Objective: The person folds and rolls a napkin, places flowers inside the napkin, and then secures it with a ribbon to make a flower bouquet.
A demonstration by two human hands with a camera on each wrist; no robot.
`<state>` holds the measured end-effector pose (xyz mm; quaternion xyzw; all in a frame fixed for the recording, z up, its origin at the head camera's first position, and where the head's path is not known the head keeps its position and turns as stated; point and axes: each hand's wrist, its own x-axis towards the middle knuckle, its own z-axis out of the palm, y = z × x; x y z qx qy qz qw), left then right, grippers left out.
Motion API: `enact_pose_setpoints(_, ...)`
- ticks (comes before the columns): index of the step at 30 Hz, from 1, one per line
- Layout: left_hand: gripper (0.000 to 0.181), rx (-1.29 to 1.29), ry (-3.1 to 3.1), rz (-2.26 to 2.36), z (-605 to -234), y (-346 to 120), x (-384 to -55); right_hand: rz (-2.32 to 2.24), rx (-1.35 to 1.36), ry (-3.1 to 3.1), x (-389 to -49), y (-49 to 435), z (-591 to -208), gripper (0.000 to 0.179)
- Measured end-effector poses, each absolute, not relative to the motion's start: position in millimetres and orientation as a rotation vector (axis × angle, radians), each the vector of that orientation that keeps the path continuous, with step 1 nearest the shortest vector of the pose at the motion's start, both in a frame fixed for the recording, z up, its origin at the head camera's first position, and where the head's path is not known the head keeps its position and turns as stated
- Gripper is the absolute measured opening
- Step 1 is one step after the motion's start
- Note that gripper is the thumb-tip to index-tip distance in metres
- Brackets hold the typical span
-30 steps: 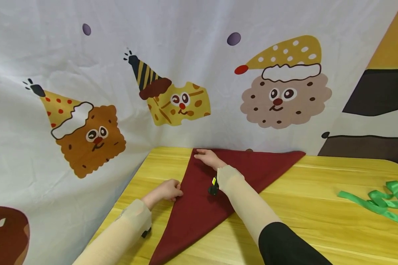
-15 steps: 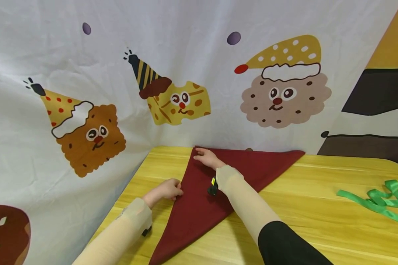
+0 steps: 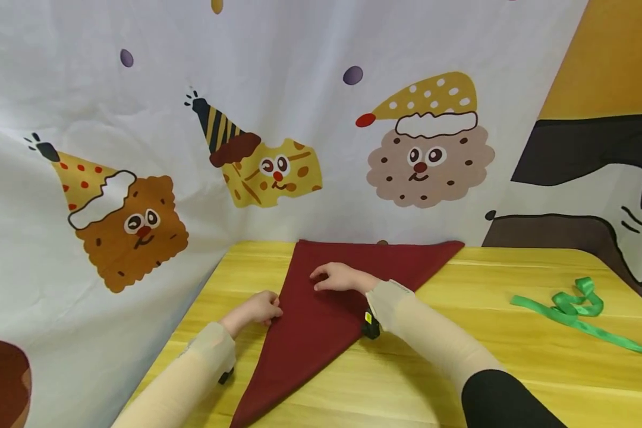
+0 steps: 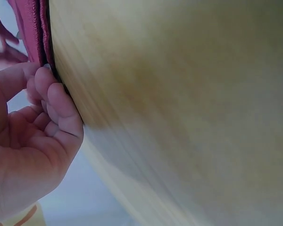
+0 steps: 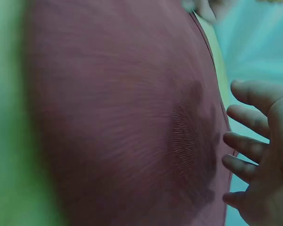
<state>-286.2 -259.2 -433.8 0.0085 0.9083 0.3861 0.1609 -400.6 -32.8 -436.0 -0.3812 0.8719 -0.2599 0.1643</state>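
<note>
A dark red cloth (image 3: 307, 339), folded into a triangle, lies on the wooden table with its long slanting edge toward me. My left hand (image 3: 258, 308) is at its left edge. In the left wrist view, the thumb and fingertips pinch the stitched hem of the cloth (image 4: 32, 23), where layers lie together. Over the upper part of the cloth hovers my right hand (image 3: 342, 277), holding nothing. Its fingers (image 5: 247, 145) are spread and loosely bent in the right wrist view, apart from the cloth, and their shadow falls on it.
A curled green ribbon (image 3: 572, 309) lies on the right side of the wooden table (image 3: 460, 345). Behind the table hangs a white backdrop (image 3: 321, 35) printed with cartoon figures, close against the cloth's far edge.
My right hand has come off the cloth's far left corner and moved back toward me. The left hand stays at the left edge. The head view has turned slightly right.
</note>
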Motion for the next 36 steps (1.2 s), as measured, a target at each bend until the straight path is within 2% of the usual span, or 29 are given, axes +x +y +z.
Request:
enact_pose_setpoints(11, 0.024, 0.106, 2.764, 0.845, -433, -257, -276, -0.491, -1.388, 2.380, -330, 4, -429, 0.040)
enact_pose_setpoints(16, 0.020, 0.295, 2.859, 0.662, -417, -247, -255, -0.537, -1.503, 2.382, -305, 13, -428, 0.035)
enact_pose_setpoints(21, 0.014, 0.633, 2.752, 0.712, -405, -240, -237, -0.687, -1.550, 2.395, -281, 20, -427, 0.028)
enact_pose_setpoints(25, 0.003, 0.785, 2.459, 0.929, -406, -250, -226, -0.784, -1.527, 2.345, -262, 11, -426, 0.024)
enact_pose_setpoints(29, 0.009, 0.788, 2.277, 1.081, -410, -265, -217, -0.830, -1.538, 2.260, -246, -3, -426, 0.021)
enact_pose_setpoints(36, 0.012, 0.782, 2.171, 1.083, -411, -275, -202, -0.845, -1.560, 2.159, -226, -27, -428, 0.019)
